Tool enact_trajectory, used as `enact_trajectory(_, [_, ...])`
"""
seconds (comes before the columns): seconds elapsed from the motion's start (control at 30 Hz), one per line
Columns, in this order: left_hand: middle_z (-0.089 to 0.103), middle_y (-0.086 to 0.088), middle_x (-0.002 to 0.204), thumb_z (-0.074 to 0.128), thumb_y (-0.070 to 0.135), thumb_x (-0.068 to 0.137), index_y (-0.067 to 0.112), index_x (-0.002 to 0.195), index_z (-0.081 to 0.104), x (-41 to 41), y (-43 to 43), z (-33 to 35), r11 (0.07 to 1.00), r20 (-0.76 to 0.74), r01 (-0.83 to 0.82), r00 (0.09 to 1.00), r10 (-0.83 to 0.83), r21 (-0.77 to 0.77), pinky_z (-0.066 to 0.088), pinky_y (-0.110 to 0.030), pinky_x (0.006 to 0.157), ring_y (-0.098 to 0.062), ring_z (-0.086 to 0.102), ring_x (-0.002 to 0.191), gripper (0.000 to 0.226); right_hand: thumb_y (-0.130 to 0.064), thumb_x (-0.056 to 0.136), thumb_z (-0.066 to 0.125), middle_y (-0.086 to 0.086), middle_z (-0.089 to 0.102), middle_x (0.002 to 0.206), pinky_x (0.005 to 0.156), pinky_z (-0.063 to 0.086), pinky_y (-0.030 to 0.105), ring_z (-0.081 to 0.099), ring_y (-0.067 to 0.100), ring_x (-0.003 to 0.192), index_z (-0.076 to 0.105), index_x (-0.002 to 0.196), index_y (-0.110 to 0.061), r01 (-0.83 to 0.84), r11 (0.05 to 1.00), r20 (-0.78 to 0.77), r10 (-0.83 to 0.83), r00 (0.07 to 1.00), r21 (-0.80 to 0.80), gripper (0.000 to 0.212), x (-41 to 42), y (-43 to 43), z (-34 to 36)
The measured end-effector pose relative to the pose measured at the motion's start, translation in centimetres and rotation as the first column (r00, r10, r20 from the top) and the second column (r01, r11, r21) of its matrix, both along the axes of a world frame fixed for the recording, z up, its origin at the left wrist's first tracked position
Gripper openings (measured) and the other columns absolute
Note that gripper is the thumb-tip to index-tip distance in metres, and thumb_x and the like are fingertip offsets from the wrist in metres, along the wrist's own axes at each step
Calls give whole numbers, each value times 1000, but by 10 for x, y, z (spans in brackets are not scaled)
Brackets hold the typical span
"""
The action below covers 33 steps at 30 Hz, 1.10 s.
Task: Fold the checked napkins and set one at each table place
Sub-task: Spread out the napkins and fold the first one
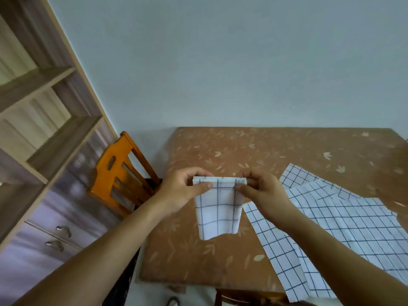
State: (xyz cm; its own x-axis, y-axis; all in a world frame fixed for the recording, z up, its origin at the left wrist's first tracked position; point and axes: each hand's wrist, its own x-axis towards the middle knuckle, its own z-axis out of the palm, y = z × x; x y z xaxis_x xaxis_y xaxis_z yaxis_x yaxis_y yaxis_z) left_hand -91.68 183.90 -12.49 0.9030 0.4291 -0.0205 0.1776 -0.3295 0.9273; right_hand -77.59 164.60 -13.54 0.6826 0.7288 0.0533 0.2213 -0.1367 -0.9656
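A folded white napkin with dark checks (217, 208) hangs in the air above the brown leaf-patterned table (231, 149). My left hand (184, 191) pinches its top left corner and my right hand (262, 191) pinches its top right corner. The napkin's lower edge hangs free over the table. To the right, several unfolded checked napkins (335, 228) lie overlapping on the table, reaching its near edge.
An orange wooden chair (120, 173) stands at the table's left side. A tall wooden shelf unit with drawers (44, 151) fills the left. Another chair's top (249, 297) shows under the table's near edge. A pale wall stands behind the table.
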Motion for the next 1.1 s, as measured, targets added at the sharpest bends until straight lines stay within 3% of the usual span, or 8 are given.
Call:
enact_trajectory(0.17, [73, 13, 91, 65, 64, 82, 42, 101, 74, 11, 42, -4, 956, -74, 178, 983, -166, 233, 57, -53, 80, -14, 69, 85, 31, -32, 83, 68, 36, 65, 85, 71, 49, 65, 53, 30, 70, 65, 91, -11, 50, 997, 1, -50, 999, -52, 23, -9, 25, -1])
enact_trajectory(0.3, [65, 6, 81, 56, 59, 92, 34, 94, 68, 21, 70, -4, 820, -155, 355, 935, -319, 449, 53, -54, 69, -16, 62, 74, 27, -29, 86, 73, 30, 71, 85, 74, 48, 44, 63, 29, 72, 67, 95, -13, 86, 994, 18, -85, 996, -69, 19, -20, 53, 8])
enact_trajectory(0.43, [59, -3, 78, 59, 40, 100, 28, 87, 62, 32, 91, 5, 875, -15, 379, 919, -393, 299, 50, -47, 71, -22, 60, 75, 18, -21, 91, 77, 10, 79, 95, 85, 61, 47, 77, 26, 92, 74, 100, -10, 64, 980, -46, -73, 996, -188, 15, -32, 64, 1])
enact_trajectory(0.57, [64, -5, 80, 58, 50, 95, 31, 87, 64, 36, 118, 9, 902, -52, 375, 927, -373, 215, 53, -58, 79, -31, 65, 80, 21, -52, 80, 80, 11, 63, 78, 68, 46, 47, 61, 28, 72, 66, 90, 5, 80, 958, -127, -119, 985, -275, 59, -39, 55, -22])
enact_trajectory(0.73, [75, -2, 90, 63, 33, 100, 36, 92, 71, 17, 131, -2, 930, -85, 368, 927, -365, 18, 55, -55, 91, -25, 73, 91, 12, -40, 93, 72, 7, 78, 100, 80, 57, 46, 75, 28, 91, 77, 103, -9, -54, 963, -198, 1, 980, -264, 32, -47, 60, -19])
enact_trajectory(0.8, [76, -2, 95, 65, 45, 94, 34, 97, 72, 9, 128, -4, 928, -119, 370, 924, -364, 30, 56, -56, 93, -23, 74, 94, 13, -42, 96, 67, 9, 79, 105, 89, 60, 46, 76, 29, 98, 77, 106, -13, -88, 964, -199, 37, 979, -252, 32, -47, 70, -12])
enact_trajectory(1.0, [73, 3, 93, 52, 68, 85, 32, 100, 68, -1, 121, 9, 843, -236, 470, 878, -416, 263, 55, -51, 88, -17, 70, 92, 43, -40, 102, 60, -10, 48, 62, 60, 38, 28, 46, 7, 58, 51, 67, -20, -62, 950, -60, 46, 997, -306, 42, -56, 96, 0])
enact_trajectory(1.1, [64, -4, 80, 45, 62, 95, 20, 87, 58, 0, 113, 14, 806, -174, 395, 919, -355, 441, 51, -48, 75, -19, 63, 78, 46, -50, 94, 61, 2, 50, 70, 64, 41, 38, 49, 17, 65, 56, 76, -5, -145, 954, -65, 133, 989, -262, 48, -57, 108, 5])
